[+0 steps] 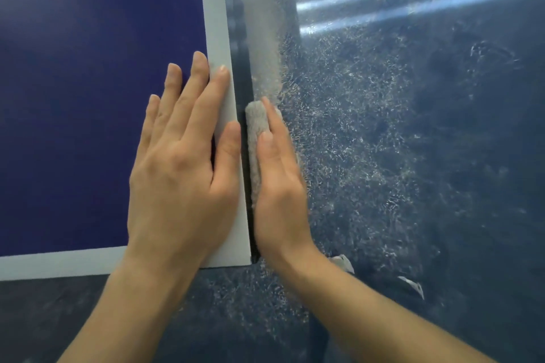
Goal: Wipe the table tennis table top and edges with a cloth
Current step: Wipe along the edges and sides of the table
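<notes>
Left hand point(180, 168), fingers straight and released, lies flat on the table top point(88, 97) at its corner. Beside it, the right hand point(280, 186) presses a grey cloth point(255, 132) with straight fingers against the table's side edge point(246, 97).

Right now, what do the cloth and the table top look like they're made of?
The cloth looks like grey, fuzzy terry or microfibre; its nap shows where the right hand presses it on the table's side edge. The table top looks like a rigid board with a smooth matte dark blue coating and a painted white border; the core is not visible.
</notes>
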